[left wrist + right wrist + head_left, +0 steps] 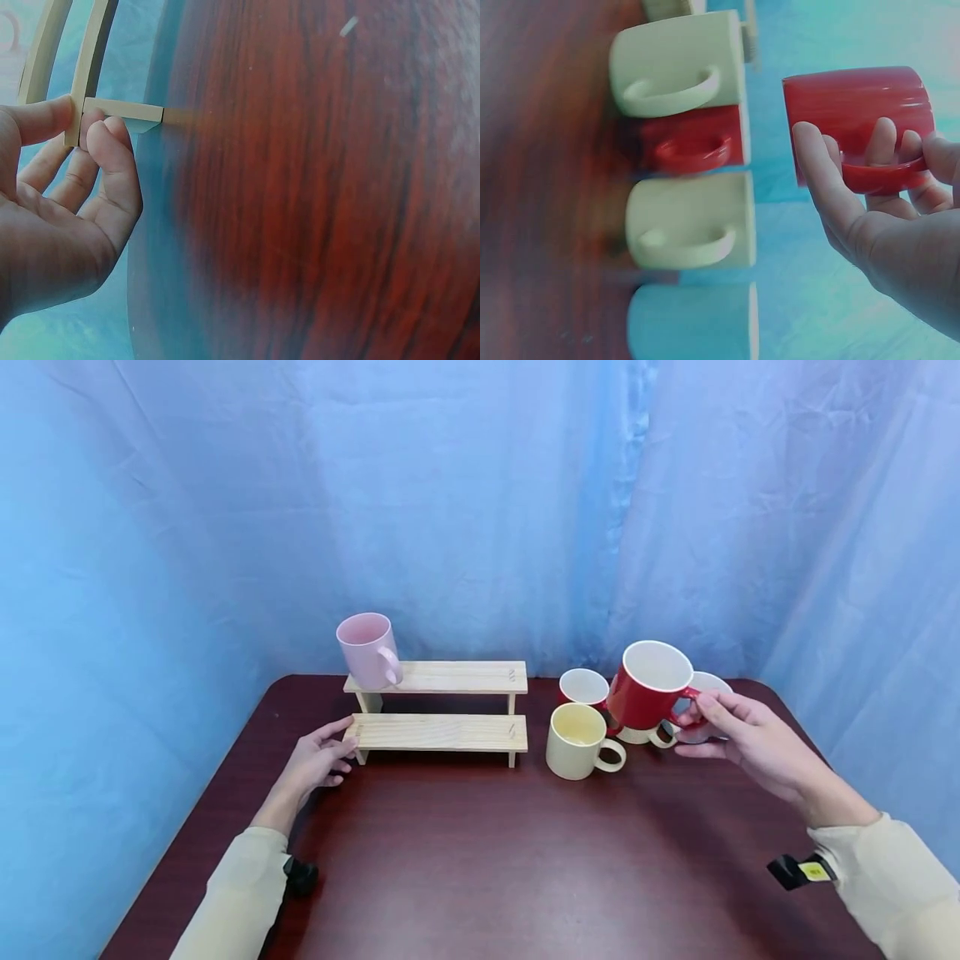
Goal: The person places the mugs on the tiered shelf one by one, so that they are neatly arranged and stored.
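Observation:
My right hand [757, 756] grips the handle of a red mug [641, 702] with a white inside. The mug is raised over the other mugs, mouth up and slightly tilted; in the right wrist view, fingers pass through the handle of the red mug [855, 101]. At the left end of a two-tier wooden shelf [438, 732], my left hand [311, 764] pinches the lower board. The left wrist view has the thumb on top of that board [91, 64] and fingertips beneath it. A pink mug [366, 662] stands upright at the upper tier's left end.
Right of the shelf stand a cream mug [567, 756], a second red mug [585, 687] behind it, another cream mug [636, 737] and a pale mug [712, 682] partly hidden by my right hand. A blue curtain [465, 527] hangs behind the dark wooden table [480, 860].

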Demonstrator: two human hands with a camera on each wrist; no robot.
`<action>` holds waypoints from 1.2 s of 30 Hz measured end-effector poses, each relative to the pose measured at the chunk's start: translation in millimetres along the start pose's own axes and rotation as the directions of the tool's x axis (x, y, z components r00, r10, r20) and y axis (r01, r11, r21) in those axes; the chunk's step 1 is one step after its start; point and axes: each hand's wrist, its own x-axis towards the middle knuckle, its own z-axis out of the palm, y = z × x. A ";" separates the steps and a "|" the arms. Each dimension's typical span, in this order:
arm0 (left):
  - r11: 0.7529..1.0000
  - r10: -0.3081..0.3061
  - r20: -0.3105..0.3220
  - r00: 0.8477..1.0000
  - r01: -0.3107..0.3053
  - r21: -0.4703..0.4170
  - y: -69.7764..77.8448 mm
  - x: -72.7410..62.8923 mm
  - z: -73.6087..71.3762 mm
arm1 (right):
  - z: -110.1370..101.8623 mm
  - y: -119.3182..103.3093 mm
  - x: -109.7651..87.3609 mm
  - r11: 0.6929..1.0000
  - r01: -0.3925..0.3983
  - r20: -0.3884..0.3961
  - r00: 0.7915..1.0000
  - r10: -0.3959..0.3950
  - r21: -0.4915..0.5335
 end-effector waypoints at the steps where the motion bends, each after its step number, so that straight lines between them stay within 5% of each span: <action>1: 1.000 -0.002 -0.003 1.000 0.002 -0.002 -0.4 0.8 0.7 | 1.9 -2.7 2.8 1.000 -0.001 -0.005 1.000 0.001 -0.011; 11: 1.000 -0.008 0.018 1.000 0.008 0.004 -0.6 8.9 8.3 | 22.5 -20.1 38.0 1.000 -0.026 -0.003 1.000 0.026 0.003; 18: 1.000 -0.014 0.003 1.000 0.014 0.026 -0.9 2.7 -1.9 | 52.7 -28.1 78.9 0.998 -0.066 0.017 0.998 0.066 -0.012; 29: 1.000 -0.008 0.021 1.000 0.008 0.001 3.1 4.8 8.6 | 93.2 -38.5 124.9 0.993 -0.117 0.039 0.992 0.118 -0.032; 36: 1.000 -0.018 -0.004 1.000 0.018 0.004 -0.7 1.2 0.6 | 131.6 -37.0 157.7 0.992 -0.130 0.090 0.987 0.130 -0.008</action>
